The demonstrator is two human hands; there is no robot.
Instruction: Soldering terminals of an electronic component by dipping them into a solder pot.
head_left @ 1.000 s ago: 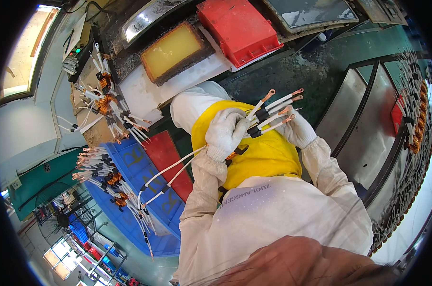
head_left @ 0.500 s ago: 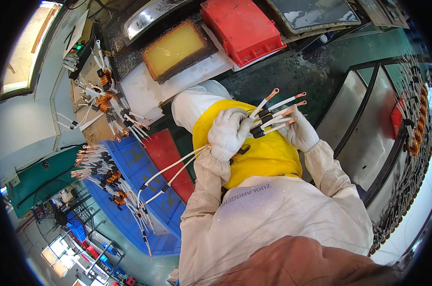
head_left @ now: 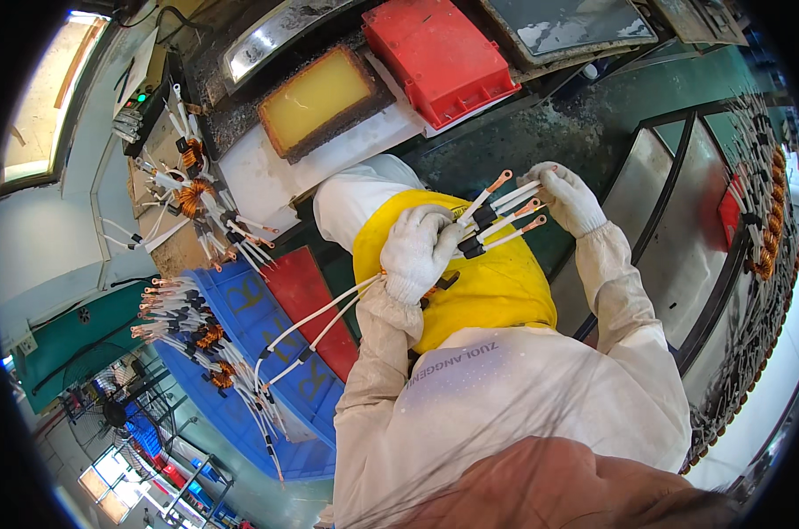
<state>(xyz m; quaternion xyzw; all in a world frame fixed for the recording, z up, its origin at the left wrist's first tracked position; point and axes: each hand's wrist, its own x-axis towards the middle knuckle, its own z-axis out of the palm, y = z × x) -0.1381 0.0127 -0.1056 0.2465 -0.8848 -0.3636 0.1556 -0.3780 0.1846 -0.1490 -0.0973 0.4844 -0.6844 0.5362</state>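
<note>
The gloved left hand (head_left: 417, 252) is curled around a bundle of white leads (head_left: 505, 238) with copper lugs (head_left: 534, 223) and black sleeves (head_left: 483, 217), over the yellow apron (head_left: 501, 300) at the person's lap. The gloved right hand (head_left: 569, 196) — thumb against fingers — pinches the far end of an upper lead (head_left: 518, 195), while two longer white wires (head_left: 311, 312) run from beside the left wrist toward the blue bin (head_left: 304, 458)

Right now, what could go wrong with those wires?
The right hand pinches some white leads near their ends while the left hand holds the bundle; too hard a pull might bend or loosen them. Two long wires trail past the left wrist over the blue bin, and might snag on the coil leads there.
</note>
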